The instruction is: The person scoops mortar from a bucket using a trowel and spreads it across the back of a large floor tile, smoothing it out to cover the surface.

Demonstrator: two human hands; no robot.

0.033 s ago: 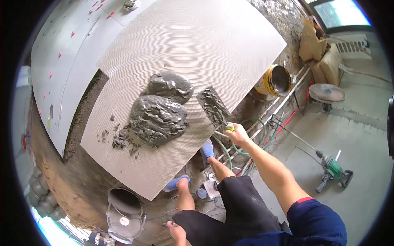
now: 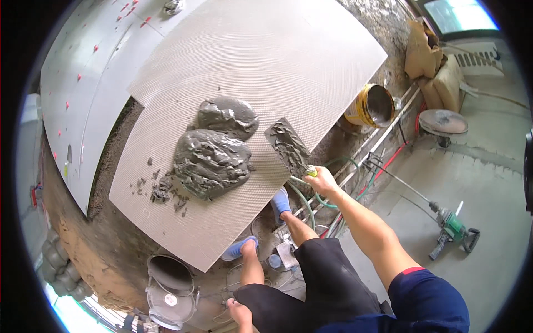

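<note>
My right hand grips the yellow-green handle of a flat trowel loaded with wet grey mortar, held over the right part of a large ribbed beige slab. Two thick heaps of mortar lie on the slab just left of the trowel, with loose lumps scattered lower left. My left hand hangs beside my left thigh at the lower edge, fingers curled; whether they hold anything is hidden.
A smooth panel with red markers lies left. Right are a tilted yellow bucket, torn bags, a round dusty disc, pipes, hoses and a green mixer. Grey buckets stand near my feet, among cables.
The view has shifted very slightly, and the trowel with mortar sits almost where it was. Both hands keep their grip and place.
</note>
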